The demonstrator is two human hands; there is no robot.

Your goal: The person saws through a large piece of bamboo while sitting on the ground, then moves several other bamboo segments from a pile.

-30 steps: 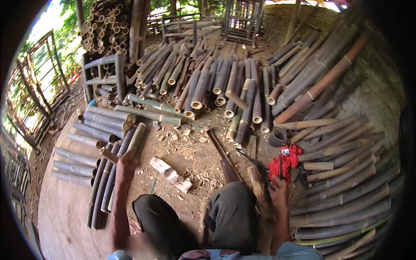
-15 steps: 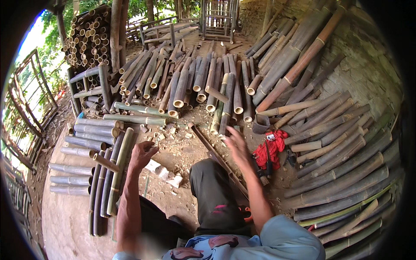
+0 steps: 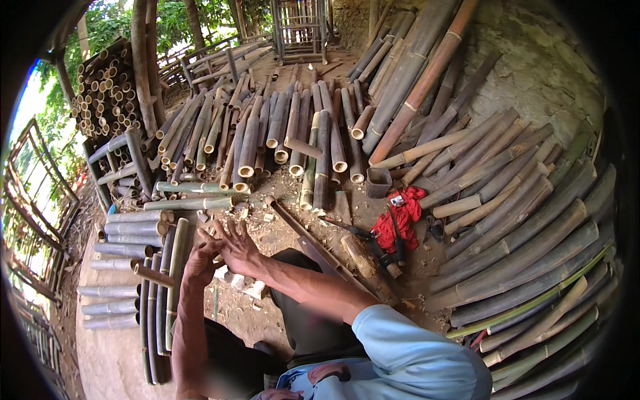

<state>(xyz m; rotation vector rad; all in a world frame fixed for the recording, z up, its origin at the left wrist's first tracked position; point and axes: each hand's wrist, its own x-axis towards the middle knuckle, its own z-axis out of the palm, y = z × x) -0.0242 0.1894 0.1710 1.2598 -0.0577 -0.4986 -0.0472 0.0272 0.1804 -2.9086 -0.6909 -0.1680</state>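
My left hand (image 3: 198, 262) is raised in front of my left knee with its fingers curled in. Whatever it may hold is too small or hidden to make out. Reaching across my lap, my right hand (image 3: 237, 252) meets the left one at the fingertips. Its fingers are spread, and I see nothing gripped in them. Just below both hands lie pale split pieces of wood or bamboo (image 3: 255, 289) on the ground. Nearest on the left is a row of long bamboo poles (image 3: 177, 280), with a short bamboo piece (image 3: 153, 274) across them.
A long split bamboo strip (image 3: 293, 223) slants past my right knee. Beside it are a short log (image 3: 363, 257), dark-handled tools (image 3: 399, 250) and a red cloth (image 3: 383, 230). Cut bamboo tubes (image 3: 250, 147) lie ahead, more bamboo poles (image 3: 527, 247) on the right.
My right hand has swung left from beside the bamboo strip to meet my left hand. The left hand stays raised with curled fingers. The whole view has shifted, and the short log is now uncovered.
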